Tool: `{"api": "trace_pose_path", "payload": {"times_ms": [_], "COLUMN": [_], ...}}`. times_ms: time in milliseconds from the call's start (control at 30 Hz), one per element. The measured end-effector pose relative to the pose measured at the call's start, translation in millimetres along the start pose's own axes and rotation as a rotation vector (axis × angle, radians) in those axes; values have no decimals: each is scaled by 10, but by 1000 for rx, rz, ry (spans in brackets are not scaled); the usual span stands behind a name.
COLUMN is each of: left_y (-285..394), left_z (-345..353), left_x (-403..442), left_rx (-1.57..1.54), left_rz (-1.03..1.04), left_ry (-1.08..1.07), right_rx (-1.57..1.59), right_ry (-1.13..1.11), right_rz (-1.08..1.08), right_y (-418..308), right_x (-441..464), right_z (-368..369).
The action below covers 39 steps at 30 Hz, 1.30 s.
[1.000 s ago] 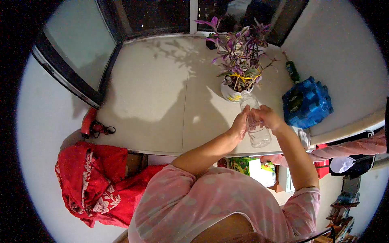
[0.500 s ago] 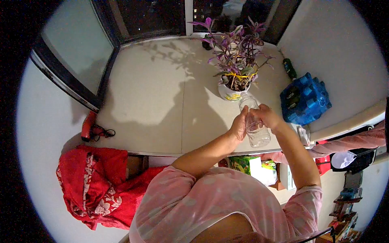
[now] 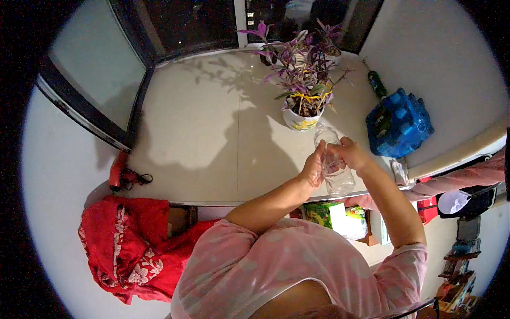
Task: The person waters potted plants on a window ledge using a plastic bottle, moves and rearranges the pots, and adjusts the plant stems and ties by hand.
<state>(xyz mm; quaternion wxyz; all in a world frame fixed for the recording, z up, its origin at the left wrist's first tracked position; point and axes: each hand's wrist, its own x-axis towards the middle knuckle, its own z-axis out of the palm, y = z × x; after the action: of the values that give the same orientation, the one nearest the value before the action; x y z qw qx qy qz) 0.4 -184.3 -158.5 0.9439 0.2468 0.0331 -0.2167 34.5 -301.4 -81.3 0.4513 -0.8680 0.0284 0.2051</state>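
A clear plastic bottle [image 3: 340, 182] is held between both of my hands, slanting above the counter's front edge. My left hand [image 3: 313, 166] grips its left side, fingers closed around it. From the right, my right hand [image 3: 348, 154] clasps the bottle around its middle, its fingers partly hidden. The bottle's far end lies close to a white flowerpot [image 3: 302, 122] with yellow decoration, though I cannot tell whether they touch. In that pot stands a purple-leaved plant [image 3: 305, 74] tied with a yellow ribbon.
A blue-wrapped pack of bottles [image 3: 399, 125] and a green bottle [image 3: 376, 84] stand along the right wall. At the counter's left edge lies a red hair dryer [image 3: 118, 169] with its cord. Red patterned cloth [image 3: 125, 244] hangs below left. Dark windows [image 3: 186, 24] line the back.
The view has shifted slightly, so the plant and counter appear a little further left. Both hands keep the bottle in nearly the same place and tilt.
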Motion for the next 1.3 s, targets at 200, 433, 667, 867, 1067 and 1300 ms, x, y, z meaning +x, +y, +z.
{"api": "trace_pose_path", "payload": {"times_ms": [200, 433, 667, 867, 1067, 1300], "left_y": [32, 47, 31, 26, -27, -104], "left_z": [119, 136, 77, 93, 125, 203], "left_x": [-72, -101, -98, -96, -67, 15], "left_rx": [-16, -32, -53, -50, -59, -77], "left_rz": [-9, 15, 33, 27, 16, 4], "left_ry": [12, 19, -19, 12, -6, 16], "right_rx": [21, -65, 0, 44, -10, -20], "right_ry": [-22, -80, -76, -99, -72, -51], "right_rz": [2, 1, 7, 11, 14, -5], "right_y": [34, -30, -68, -76, -1, 117], "right_x": [16, 15, -23, -30, -19, 30], "right_z": [-14, -52, -17, -24, -72, -144]}}
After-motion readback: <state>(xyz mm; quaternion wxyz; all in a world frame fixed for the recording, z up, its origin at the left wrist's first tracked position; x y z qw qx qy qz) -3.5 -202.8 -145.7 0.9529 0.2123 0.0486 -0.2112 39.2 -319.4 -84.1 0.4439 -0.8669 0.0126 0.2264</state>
